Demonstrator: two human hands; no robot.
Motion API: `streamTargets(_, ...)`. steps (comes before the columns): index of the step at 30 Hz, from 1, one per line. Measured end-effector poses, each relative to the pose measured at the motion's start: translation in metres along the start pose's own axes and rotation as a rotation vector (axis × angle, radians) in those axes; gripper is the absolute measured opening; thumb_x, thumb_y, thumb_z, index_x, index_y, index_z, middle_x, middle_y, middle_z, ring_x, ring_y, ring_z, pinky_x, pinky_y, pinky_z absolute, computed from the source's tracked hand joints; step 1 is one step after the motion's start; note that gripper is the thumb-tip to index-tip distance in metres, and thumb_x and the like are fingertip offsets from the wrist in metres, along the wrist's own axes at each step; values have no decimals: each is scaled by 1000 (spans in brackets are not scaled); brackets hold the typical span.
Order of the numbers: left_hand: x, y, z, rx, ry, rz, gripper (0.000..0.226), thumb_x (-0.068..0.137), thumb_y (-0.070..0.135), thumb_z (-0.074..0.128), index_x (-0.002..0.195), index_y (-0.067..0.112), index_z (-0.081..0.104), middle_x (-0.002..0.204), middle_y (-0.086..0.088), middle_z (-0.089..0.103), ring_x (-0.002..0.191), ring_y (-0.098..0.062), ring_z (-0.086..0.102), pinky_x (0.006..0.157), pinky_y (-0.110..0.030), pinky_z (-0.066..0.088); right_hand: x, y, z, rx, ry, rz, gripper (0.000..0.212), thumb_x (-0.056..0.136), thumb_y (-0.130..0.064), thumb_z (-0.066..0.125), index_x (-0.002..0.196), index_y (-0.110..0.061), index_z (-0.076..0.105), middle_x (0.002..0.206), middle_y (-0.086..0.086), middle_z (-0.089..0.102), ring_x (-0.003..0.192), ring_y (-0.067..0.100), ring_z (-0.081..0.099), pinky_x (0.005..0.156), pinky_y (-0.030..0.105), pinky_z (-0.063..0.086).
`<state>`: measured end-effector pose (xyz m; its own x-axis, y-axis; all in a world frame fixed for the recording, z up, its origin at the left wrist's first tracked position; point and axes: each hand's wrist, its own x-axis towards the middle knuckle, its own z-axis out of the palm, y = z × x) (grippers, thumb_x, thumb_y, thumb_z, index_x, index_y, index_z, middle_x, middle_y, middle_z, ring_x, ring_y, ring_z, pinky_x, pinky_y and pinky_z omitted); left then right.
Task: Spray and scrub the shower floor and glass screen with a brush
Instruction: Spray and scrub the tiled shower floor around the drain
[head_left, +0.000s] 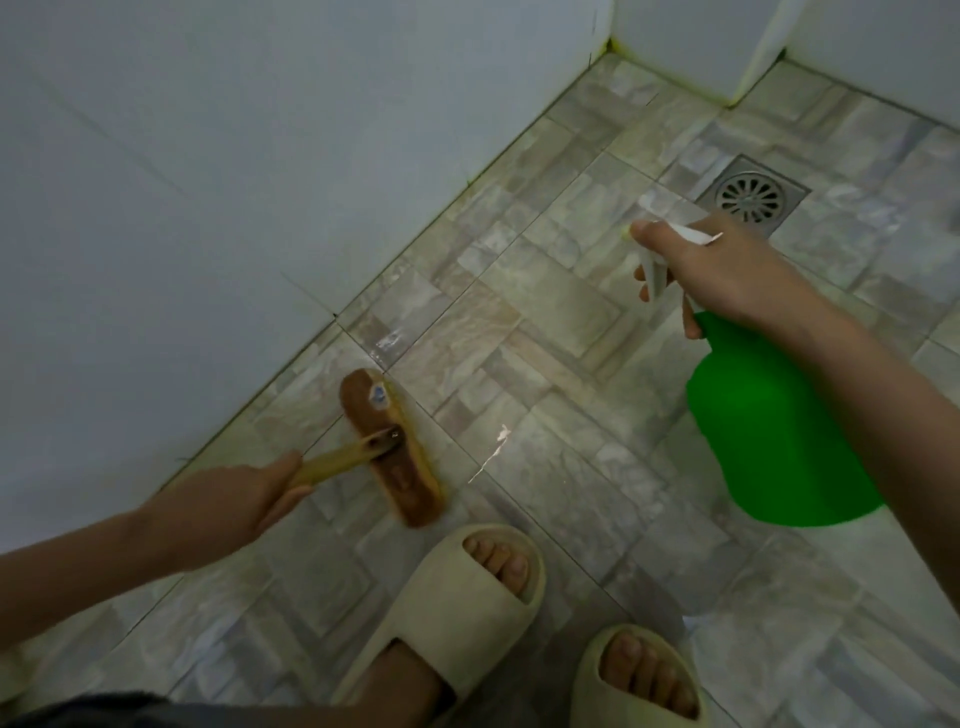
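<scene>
Tiled floor (545, 332): left hand (223, 504) grips brush (389, 447), right hand (727, 270) holds spray bottle (779, 431).

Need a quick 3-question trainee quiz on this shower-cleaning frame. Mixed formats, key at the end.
1. True or false: the left hand grips the brush by its handle.
2. What does the right hand hold? A) a sponge B) the green spray bottle C) a shower hose
3. Fill in: the floor drain lies just beyond the ___ hand.
Key: 1 true; 2 B; 3 right.
</scene>
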<state>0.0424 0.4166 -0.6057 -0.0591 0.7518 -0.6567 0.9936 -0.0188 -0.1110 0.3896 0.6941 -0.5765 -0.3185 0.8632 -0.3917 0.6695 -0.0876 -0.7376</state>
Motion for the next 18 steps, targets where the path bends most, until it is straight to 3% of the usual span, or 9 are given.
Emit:
streamTargets(3, 59, 50, -33, -79, 121, 75, 55, 91, 57, 16, 124, 19, 36, 67, 11, 41, 56, -11, 44, 50, -26, 34, -3, 4, -2, 33, 7, 25, 59, 97, -53, 48, 92, 1, 71, 74, 10, 73, 31, 12, 52, 50, 25, 44)
streamTargets(8, 136, 125, -81, -210, 207, 189, 40, 99, 48, 25, 115, 14, 39, 67, 4, 45, 58, -21, 48, 55, -33, 43, -3, 18, -15, 100, 69, 91, 58, 95, -54, 50, 91, 0, 70, 85, 7, 77, 33, 18, 55, 55, 30, 49)
streamTargets(11, 103, 102, -54, -127, 200, 191, 61, 90, 64, 12, 122, 18, 36, 72, 7, 47, 62, -18, 51, 55, -31, 40, -7, 26, -31, 115, 109, 118, 59, 96, -52, 50, 85, 3, 70, 85, 9, 77, 31, 18, 54, 54, 29, 46)
streamTargets(13, 71, 80, -40, -96, 124, 133, 75, 81, 70, -2, 125, 22, 34, 71, 10, 48, 64, -13, 55, 60, -30, 48, -14, 34, -39, 48, 137, 136, 61, 96, -54, 47, 83, 1, 72, 72, 8, 75, 31, 17, 55, 55, 29, 44)
streamTargets(15, 71, 78, -43, -56, 46, 89, 68, 82, 65, 4, 126, 22, 34, 68, 11, 45, 61, -10, 53, 60, -27, 48, -23, 42, -48, 4, 154, 192, 61, 97, -56, 45, 85, -3, 74, 45, 0, 65, 29, 14, 54, 54, 27, 43)
streamTargets(18, 121, 114, -77, -79, 182, 191, 53, 92, 56, 16, 120, 18, 38, 64, 10, 43, 52, -7, 45, 45, -22, 34, -29, 48, -53, 25, 163, 216, 58, 99, -53, 45, 88, -2, 72, 33, -9, 53, 26, 12, 51, 50, 26, 43)
